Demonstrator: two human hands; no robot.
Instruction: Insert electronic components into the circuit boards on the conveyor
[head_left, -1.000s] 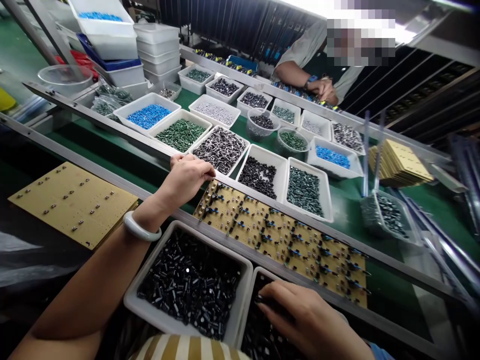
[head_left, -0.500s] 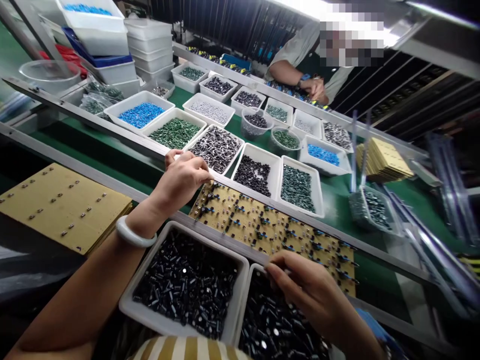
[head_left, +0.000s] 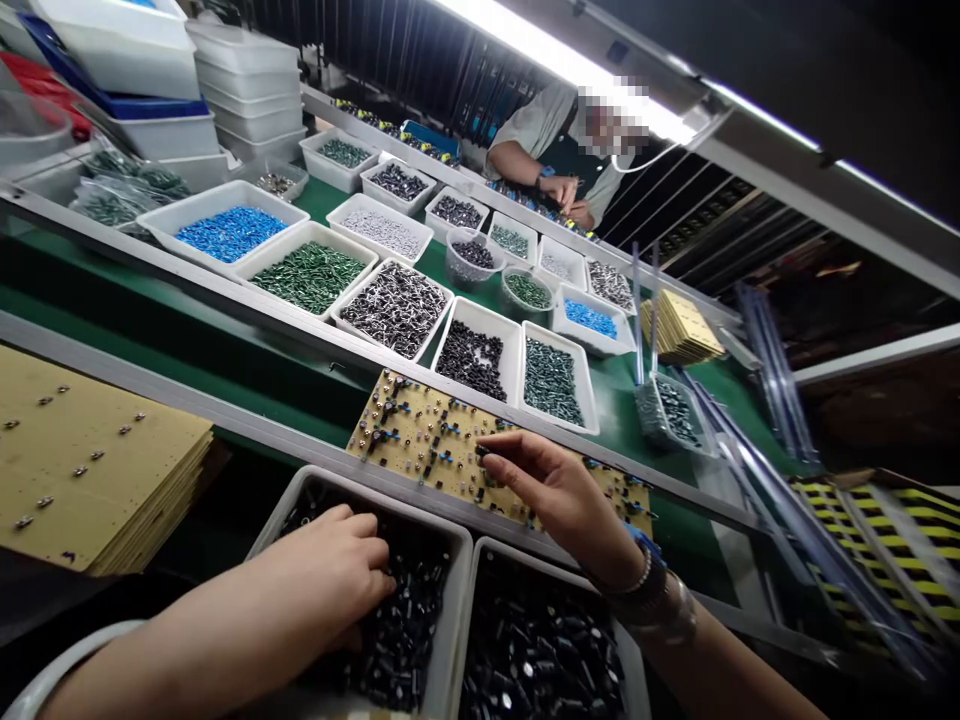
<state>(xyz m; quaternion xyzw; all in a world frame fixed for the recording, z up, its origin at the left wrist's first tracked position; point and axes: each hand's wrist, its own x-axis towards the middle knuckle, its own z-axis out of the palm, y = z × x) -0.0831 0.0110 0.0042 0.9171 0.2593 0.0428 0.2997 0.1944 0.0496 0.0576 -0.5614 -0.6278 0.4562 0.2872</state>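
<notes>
My left hand reaches into a white bin of black cylindrical capacitors. Its fingers curl down among the parts, and the fingertips are hidden. Over a tan circuit board, my right hand pinches a small dark electronic component between thumb and forefinger, close to the board's surface. Rows of black, blue and silvery parts stand on that board, which lies along the metal rail. A second bin of similar black capacitors sits below my right hand.
White trays of blue parts, green parts and dark parts line the green bench. Stacked tan boards lie at left. A metal rail crosses before me. Opposite, a person's hands work at another line.
My left hand has come down from the board's far left corner into the left bin. My right hand has risen from the right bin to the board. The view has shifted.
</notes>
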